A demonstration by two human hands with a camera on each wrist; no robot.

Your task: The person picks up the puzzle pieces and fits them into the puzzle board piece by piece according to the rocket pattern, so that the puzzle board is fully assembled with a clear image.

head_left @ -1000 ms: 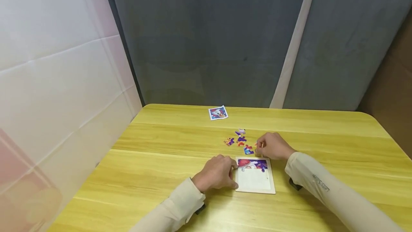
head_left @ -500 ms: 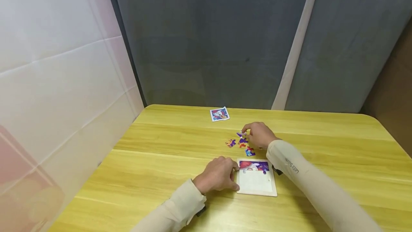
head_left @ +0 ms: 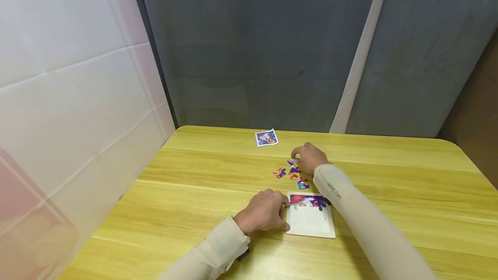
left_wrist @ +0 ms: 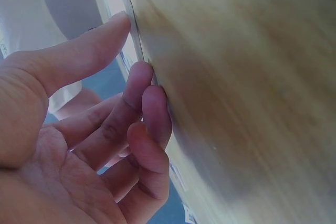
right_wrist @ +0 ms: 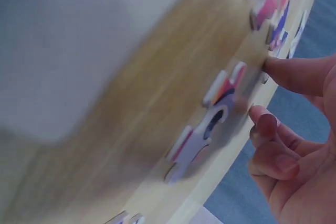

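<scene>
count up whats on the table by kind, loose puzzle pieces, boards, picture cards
loose puzzle pieces: 5 that show, in a cluster beside the right hand, which may hide more
puzzle board: 1, with its top row filled, left hand resting at its left edge
picture card: 1, near the far edge of the table
total: 7
</scene>
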